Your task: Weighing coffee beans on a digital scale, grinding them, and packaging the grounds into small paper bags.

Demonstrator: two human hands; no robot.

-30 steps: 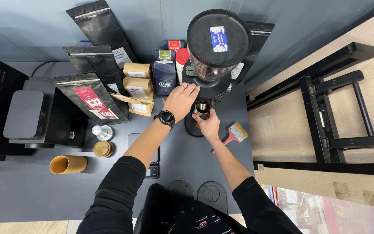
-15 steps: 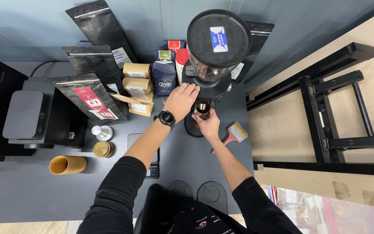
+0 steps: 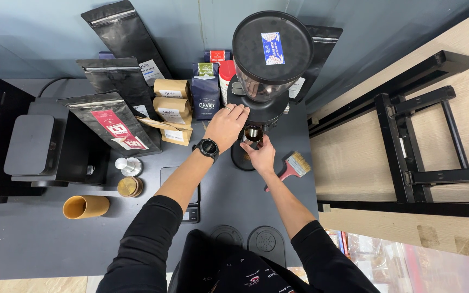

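Right hand: fingers wrapped around small shiny metal cup, held under the spout of the tall black coffee grinder near the surface's back edge. Left hand: fingers loosely curled, resting against grinder body, just left of cup. Red-handled bristle brush lies near the right edge.

One head-worn camera looks almost straight down on the dark counter — the black grinder sits top centre, close below the lens. Left of the grinder the counter spreads wide; right of it — wooden floor.
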